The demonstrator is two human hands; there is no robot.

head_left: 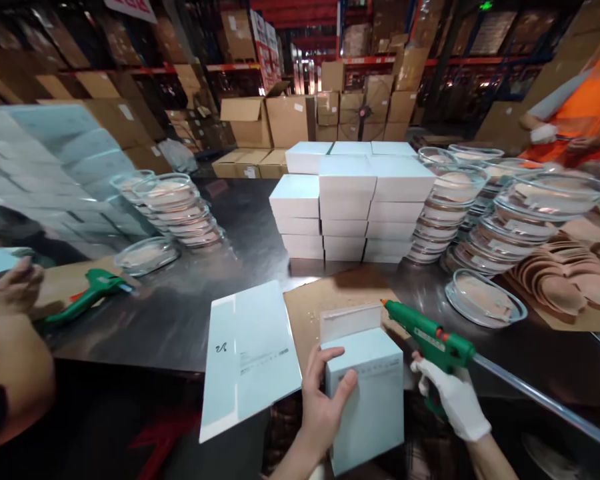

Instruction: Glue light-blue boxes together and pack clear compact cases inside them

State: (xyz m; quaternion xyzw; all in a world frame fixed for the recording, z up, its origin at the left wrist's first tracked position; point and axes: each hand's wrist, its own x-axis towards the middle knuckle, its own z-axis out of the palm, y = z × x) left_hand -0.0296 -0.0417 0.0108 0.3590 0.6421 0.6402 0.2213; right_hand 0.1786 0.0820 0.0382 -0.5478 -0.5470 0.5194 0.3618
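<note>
A pale blue box [367,400] stands tilted at the table's front edge, one flap [350,325] raised at its far side. My bare left hand [325,400] grips the box by its left side, thumb on the near face and fingers over the top. In a white glove, my right hand [453,397] is wrapped round the handle of a green glue gun [430,337]. A clear glue stick [545,400] sticks out of the gun's rear; its orange nozzle points at the flap. Left of the box lies a flat pale blue printed sheet [250,360].
Stacked white boxes [347,207] stand at mid-table, with glass dishes [485,297] on the right and more dishes [173,207] on the left. Another green glue gun [93,293] lies near a co-worker's hand [13,287]. Cardboard [305,307] covers part of the table. A person in orange [590,113] stands back right.
</note>
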